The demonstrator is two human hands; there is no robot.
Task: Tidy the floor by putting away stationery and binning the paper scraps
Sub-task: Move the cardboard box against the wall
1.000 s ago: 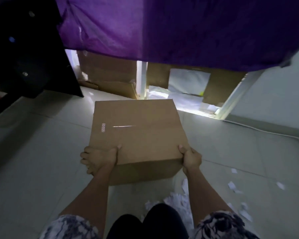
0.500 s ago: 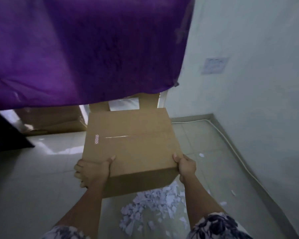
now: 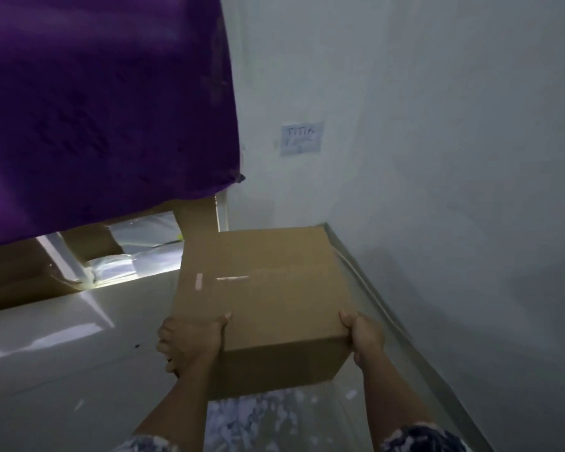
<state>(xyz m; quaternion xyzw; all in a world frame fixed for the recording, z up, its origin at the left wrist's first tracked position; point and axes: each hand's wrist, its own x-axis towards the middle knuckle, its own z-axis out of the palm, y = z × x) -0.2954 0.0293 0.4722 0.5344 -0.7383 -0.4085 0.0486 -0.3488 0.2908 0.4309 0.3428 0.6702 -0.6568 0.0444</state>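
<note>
The left hand [image 3: 190, 340] and right hand [image 3: 362, 340] clamp the near corners of a closed box [image 3: 261, 295], held above the floor [image 3: 62, 370]. Paper scraps [image 3: 258, 419] lie heaped just beneath it.

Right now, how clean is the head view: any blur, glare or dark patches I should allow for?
Head view: dim and soft overall. The paper scraps under the cardboard box smear into a pale blur. Bright glare lies on the floor below the purple cloth. Wide-angle bending curves the wall edges. The wall note is only partly legible. Both the left hand and right hand show clearly enough.
</note>
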